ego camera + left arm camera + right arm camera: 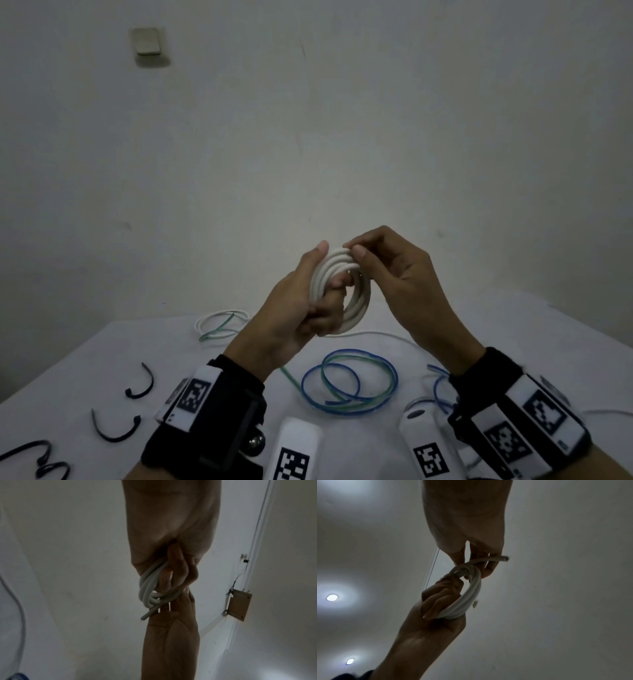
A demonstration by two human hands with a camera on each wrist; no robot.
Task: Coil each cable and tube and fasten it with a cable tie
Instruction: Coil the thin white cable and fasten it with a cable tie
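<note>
A white tube coil (342, 291) of several loops is held up above the table. My left hand (305, 301) grips its left and lower side, fingers curled through the loops. My right hand (376, 260) pinches the top of the coil between thumb and fingertips. The left wrist view shows the white tube coil (149, 588) with one cut end sticking out below. In the right wrist view the white tube coil (469, 595) has its free end by my right fingers (489, 566). Black cable ties (140, 383) lie on the table at left.
Blue and green tubes (349, 380) lie in loose loops on the white table (102, 359) below my hands. A thin white and green cable (219, 325) lies further back left. More black ties (116, 428) sit near the front left edge.
</note>
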